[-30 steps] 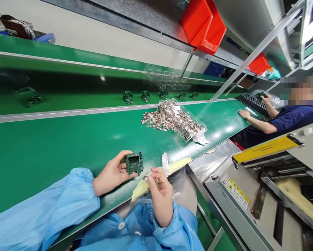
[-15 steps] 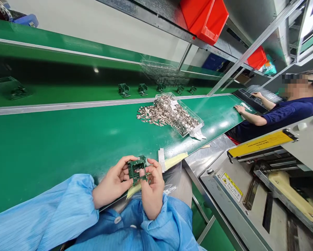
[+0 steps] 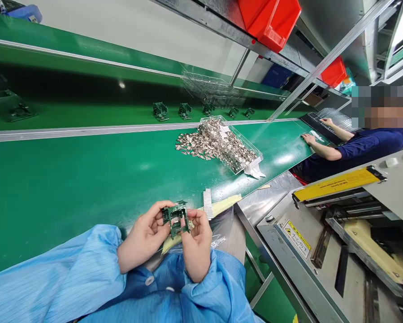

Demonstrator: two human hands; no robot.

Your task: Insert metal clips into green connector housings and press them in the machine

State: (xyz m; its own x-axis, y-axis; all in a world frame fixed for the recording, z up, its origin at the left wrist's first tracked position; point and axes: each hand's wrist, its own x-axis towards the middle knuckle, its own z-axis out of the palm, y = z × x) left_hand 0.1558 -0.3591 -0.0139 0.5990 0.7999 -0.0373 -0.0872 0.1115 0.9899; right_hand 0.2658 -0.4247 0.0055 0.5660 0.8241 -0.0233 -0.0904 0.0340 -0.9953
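Note:
Between my two hands, just above the near edge of the bench, is a green circuit board (image 3: 167,216) with an opening through its middle. My left hand (image 3: 140,237) is closed around its left side, thumb on the lower corner. Along the right side, the fingers and thumb of my right hand (image 3: 197,244) pinch the edge. Just beyond my right fingers lies a strip of small silvery pieces (image 3: 207,203), beside a yellow strip (image 3: 225,205). Farther back, a clear plastic tray (image 3: 260,158) is heaped with small metal pieces (image 3: 201,142), many spilled to its left.
Several similar green boards (image 3: 185,111) stand in a row behind the metal rail (image 3: 120,131). A grey machine (image 3: 278,242) with a yellow label is close on my right. Beyond it, a co-worker (image 3: 372,146) sits at the bench. Red bins (image 3: 271,27) are overhead.
The board has tilted slightly in my hands. My right thumb has moved from its opening down to the lower right edge. The view has shifted a little.

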